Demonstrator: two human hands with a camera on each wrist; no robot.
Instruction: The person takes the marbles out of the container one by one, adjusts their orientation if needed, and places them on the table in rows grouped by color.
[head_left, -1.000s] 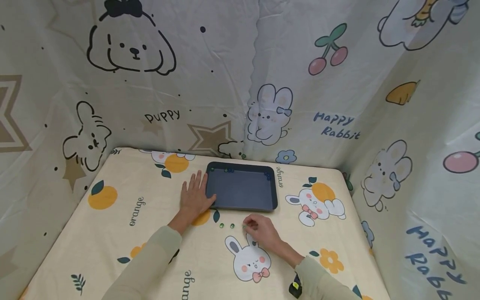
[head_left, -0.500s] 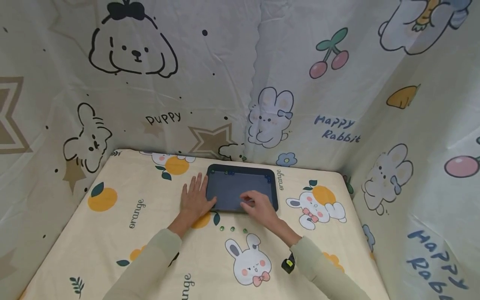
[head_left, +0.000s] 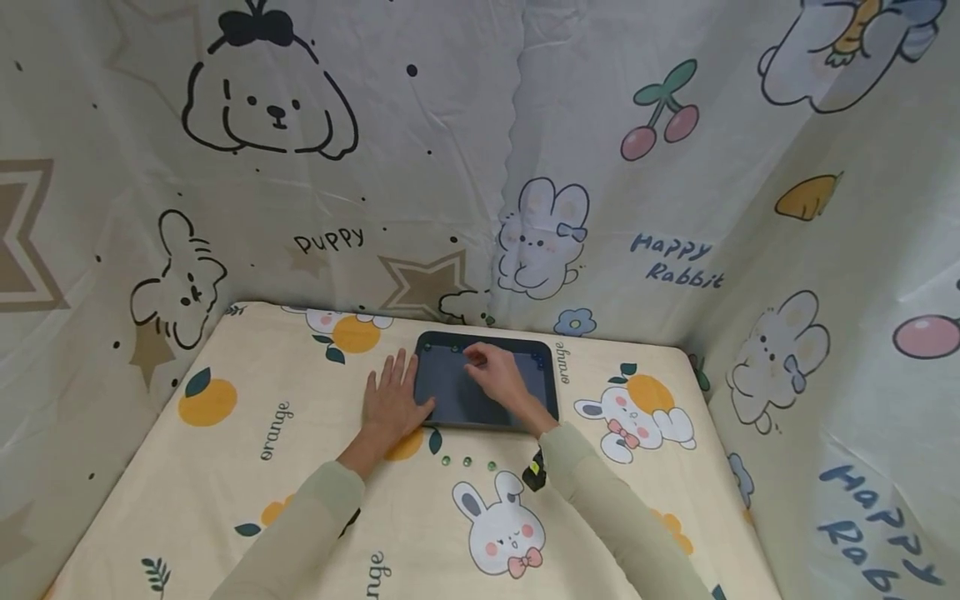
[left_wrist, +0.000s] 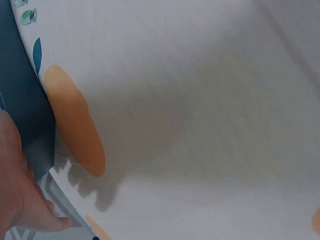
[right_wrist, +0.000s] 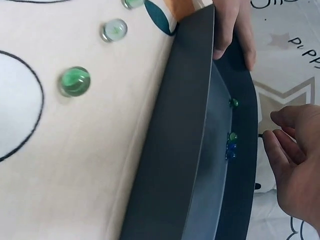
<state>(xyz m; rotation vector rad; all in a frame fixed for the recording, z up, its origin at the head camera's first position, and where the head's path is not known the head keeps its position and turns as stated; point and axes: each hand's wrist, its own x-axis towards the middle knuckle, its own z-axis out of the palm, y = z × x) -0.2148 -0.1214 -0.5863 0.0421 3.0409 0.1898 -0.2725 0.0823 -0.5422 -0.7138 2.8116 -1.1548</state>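
A dark rectangular tray [head_left: 450, 396] lies on the cloth. My left hand [head_left: 392, 404] rests spread at its left side, thumb by the near corner. Over the tray's far half hovers my right hand [head_left: 498, 379]. In the right wrist view its thumb and fingers [right_wrist: 277, 150] are loosely bent, tips apart, with nothing visible between them. Along the tray's far wall lie green marbles [right_wrist: 233, 103] and blue marbles [right_wrist: 231, 155]; more blue marbles [head_left: 541, 362] sit in the far right corner. On the cloth before the tray, three green marbles [head_left: 467, 462] form a row.
A patterned cloth [head_left: 300, 500] with rabbits and oranges covers the table. Printed curtains [head_left: 420, 167] rise close behind the tray and at both sides. A black strap piece [head_left: 534, 472] hangs at the right wrist.
My right hand has left the rightmost green marble on the cloth and moved forward over the tray to its far side. The left hand stays in place.
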